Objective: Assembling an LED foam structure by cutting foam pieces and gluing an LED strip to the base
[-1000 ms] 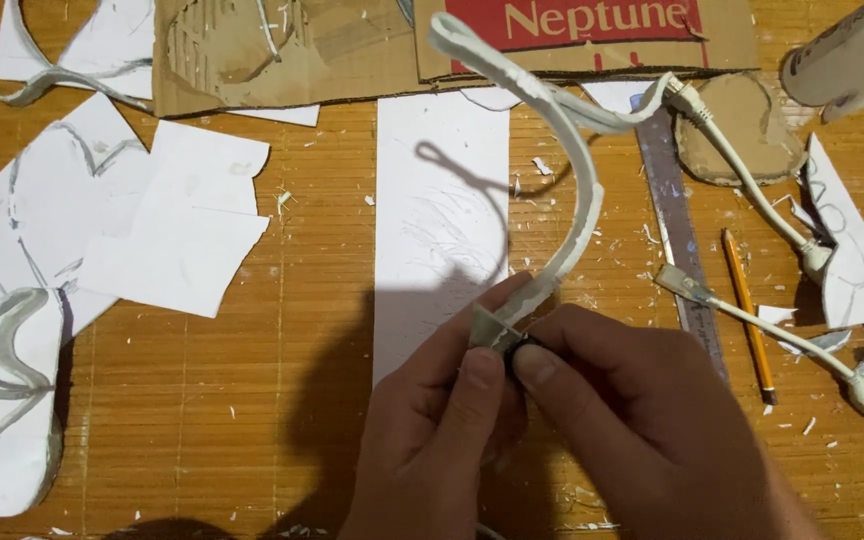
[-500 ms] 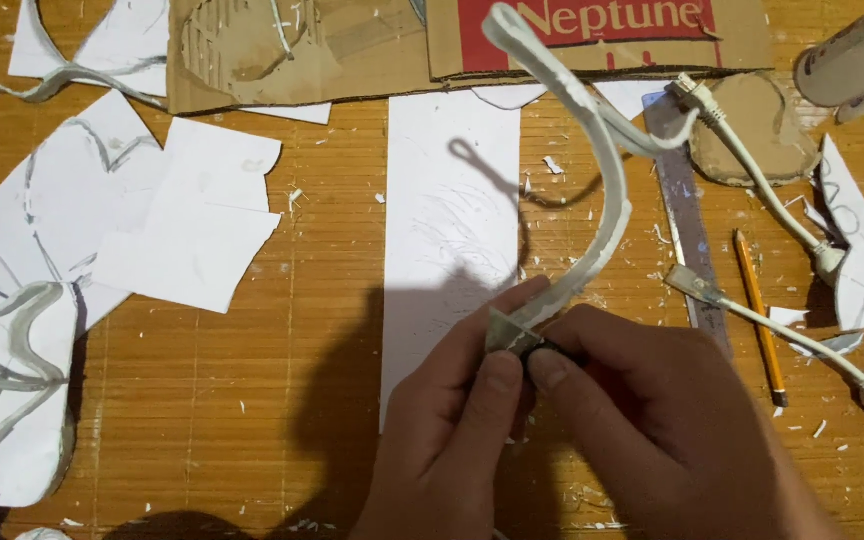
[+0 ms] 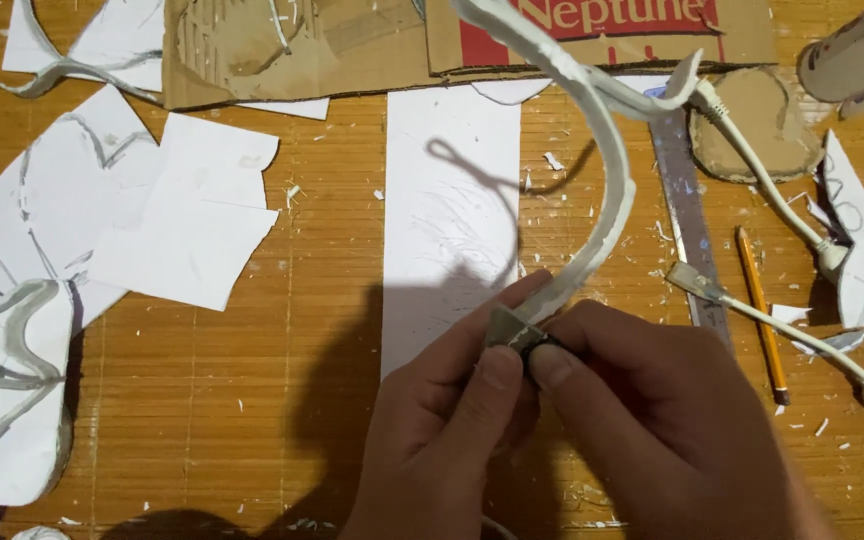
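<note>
Tabletop: I see a wooden slatted table (image 3: 252,400) strewn with white shavings and offcuts, so my judgement is that a good deal of cutting and trimming is done.
Cardboard: a flattened carton sheet (image 3: 352,45) lies along the far edge, with curved pieces already cut out of it.
Paper strip: a long white strip (image 3: 452,200) runs from the far edge toward my hands, faintly pencilled, not cut as far as I can tell.
Paper scraps: loose white pieces (image 3: 187,215) lie toward the left edge, some with grey curved outlines drawn on them.
Curved piece: the white arched strip (image 3: 607,190) rises from my fingers and sweeps toward the far edge, above the table; its near end sits in my grip, just right of the paper strip.
Progress: I judge the arch to be shaped already, with work on its near end in hand; what is left I cannot tell.
Left hand (image 3: 442,440): closed in a pinch, thumb and forefinger pressing a small grey block (image 3: 507,325) against the strip's end.
Right hand (image 3: 652,420): closed likewise, thumb meeting the left thumb, fingers curled around a dark part beneath.
Cable: a white cord (image 3: 802,340) with a metal plug lies near the right edge.
Ruler: a steel ruler (image 3: 687,210) lies right of the arch.
Pencil: an orange pencil (image 3: 762,310) lies beside the ruler.
</note>
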